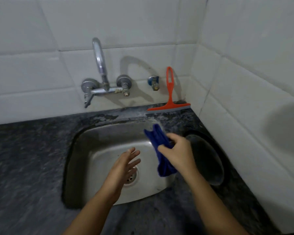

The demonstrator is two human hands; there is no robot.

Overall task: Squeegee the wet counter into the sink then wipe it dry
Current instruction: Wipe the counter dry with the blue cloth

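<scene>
My right hand [178, 150] grips a blue cloth [161, 150] over the right side of the steel sink [98, 138]; the cloth hangs bunched above and below my fist. My left hand [124, 165] hovers over the drain with fingers spread and nothing in it. An orange squeegee [169, 97] leans upright against the tiled back wall, its blade resting on the dark speckled counter [29, 150] behind the sink's right corner. Wet patches show on the counter strip behind the sink.
A chrome wall tap [100, 77] arches over the sink's back edge, with a small valve [154, 82] to its right. A dark round pan [205, 156] lies on the counter between the sink and the tiled right wall [253, 82].
</scene>
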